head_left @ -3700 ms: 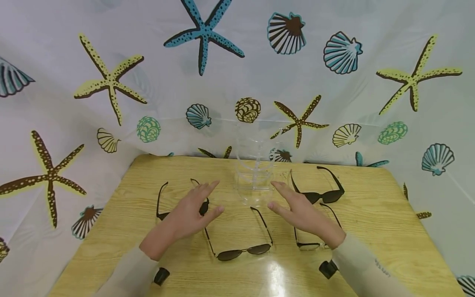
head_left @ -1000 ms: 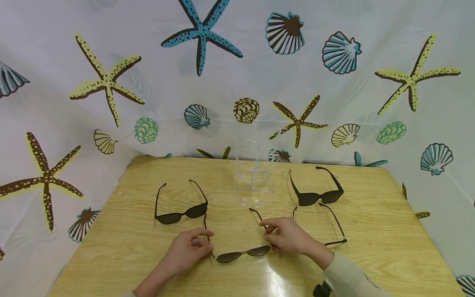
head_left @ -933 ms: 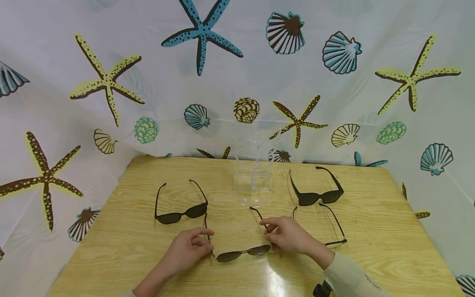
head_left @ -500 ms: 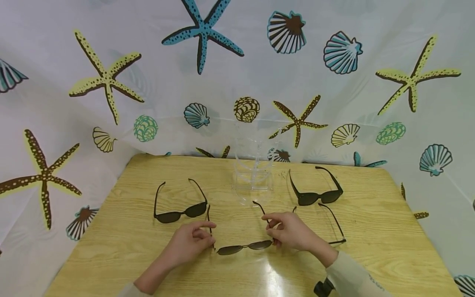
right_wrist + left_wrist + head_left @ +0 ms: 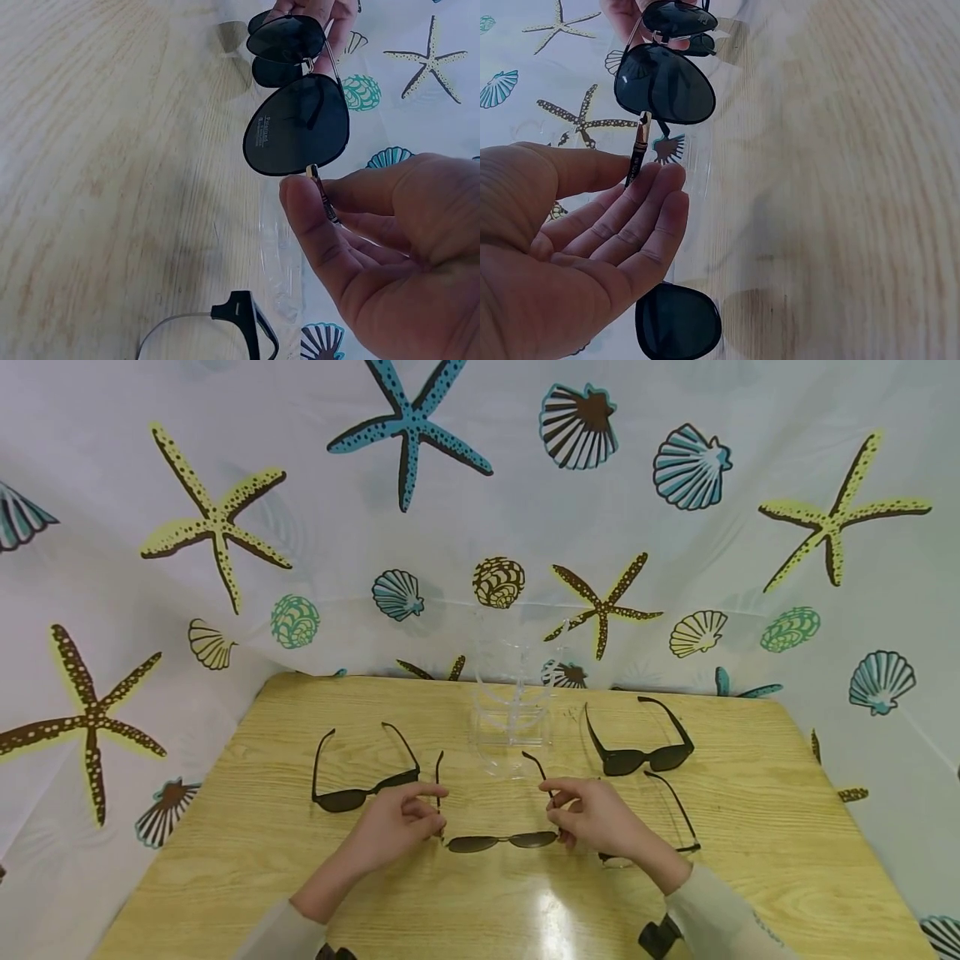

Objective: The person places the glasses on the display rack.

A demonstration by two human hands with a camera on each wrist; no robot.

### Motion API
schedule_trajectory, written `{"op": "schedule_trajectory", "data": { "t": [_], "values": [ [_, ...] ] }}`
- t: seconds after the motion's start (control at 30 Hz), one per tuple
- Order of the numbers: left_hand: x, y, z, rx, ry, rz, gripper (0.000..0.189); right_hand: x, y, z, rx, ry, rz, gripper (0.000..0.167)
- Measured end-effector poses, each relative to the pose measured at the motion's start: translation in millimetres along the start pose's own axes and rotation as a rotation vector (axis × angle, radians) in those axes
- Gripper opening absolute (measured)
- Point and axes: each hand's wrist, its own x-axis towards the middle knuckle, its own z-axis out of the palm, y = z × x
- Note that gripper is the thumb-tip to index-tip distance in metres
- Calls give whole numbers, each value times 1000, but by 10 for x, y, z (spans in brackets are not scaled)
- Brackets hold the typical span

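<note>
A pair of thin-framed aviator sunglasses [image 5: 472, 844] is held between my two hands, dark lenses toward me and temples pointing away. My left hand [image 5: 397, 828] pinches the left temple between thumb and fingers near the hinge. On the other side, my right hand [image 5: 596, 818] grips the right temple the same way. Both wrist views show the lenses [image 5: 681, 86] raised above the wood. Just beyond the temple tips stands a clear acrylic display rack [image 5: 513, 718] with curved tiers, hard to see against the cloth.
Black sunglasses [image 5: 341, 800] lie at the left, partly behind my left hand. Another black pair [image 5: 626, 762] lies back right, and clear-lensed eyeglasses [image 5: 697, 846] sit partly under my right hand. A shell-and-starfish cloth [image 5: 450, 527] hangs behind the wooden table [image 5: 465, 918].
Both hands came down from hovering with spread fingers and took the aviator sunglasses by the temples. Over the last half second the sunglasses have risen and moved away from me, toward the rack.
</note>
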Motion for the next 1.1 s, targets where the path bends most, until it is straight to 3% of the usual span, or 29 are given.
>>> {"op": "schedule_trajectory", "data": {
  "t": [0.4,0.6,1.1],
  "values": [
    [202,54,5,-3,41,-29,38,27,-7,-98,11,60,-7,44],
    [287,68,-6,-6,67,-7,38,71,0,-124,1,99,-15,43],
    [507,112,-48,11,86,-22,39,147,-27,-204,14,165,31,43]
  ]
}}
